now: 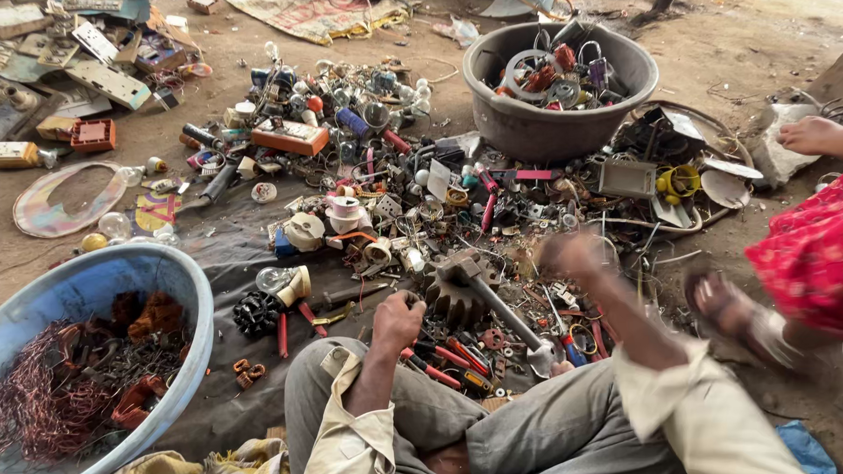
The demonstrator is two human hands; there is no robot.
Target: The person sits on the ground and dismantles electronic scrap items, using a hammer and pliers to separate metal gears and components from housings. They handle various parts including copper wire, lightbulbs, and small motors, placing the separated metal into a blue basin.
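- Left hand (398, 320) is curling into a loose fist, resting on the scrap just past the knee; whether it is clamped on anything cannot be told.
- Right hand (572, 256) is hovering blurred above the pile, right of the gear; its fingers are too smeared to tell if they are apart or together.
- Gear (456, 296), rusty and toothed, is lying between the two hands, just right of the left hand, with a grey shaft (508, 318) running from it toward the near right.
- Red-handled pliers (444, 358) are lying near the person's lap, just below the gear.
- Blue basin (175, 274) is sitting at near left, holding copper wire (35, 400).
- Another person in a red dress (819, 251) is sitting at right, a sandalled foot (732, 315) beside the pile.
- Grey tub (520, 121) is standing far right of centre, filled with metal parts.
- Orange box (290, 137) is lying far in the pile, left of the tub.
- Switch plates (98, 61) are lying at far left.
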